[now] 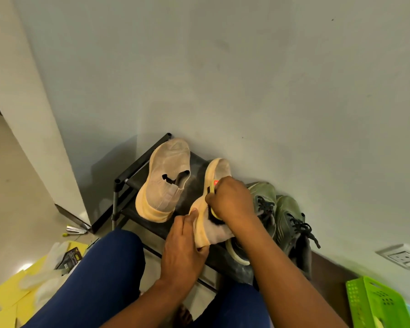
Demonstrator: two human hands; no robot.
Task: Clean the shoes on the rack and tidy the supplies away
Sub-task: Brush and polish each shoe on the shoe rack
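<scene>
A black shoe rack stands against the wall. One beige slip-on shoe with a pale orange sole rests on its top shelf. My left hand grips the heel of the second beige shoe, which is tipped on its side. My right hand holds a yellow brush whose dark bristles press against that shoe's upper. A pair of dusty green lace-up shoes sits to the right on the rack.
A green plastic basket stands at the bottom right. Yellow sheets, clear gloves and a dark packet lie on the floor at left. My knees in blue trousers are near the rack. A wall socket is at right.
</scene>
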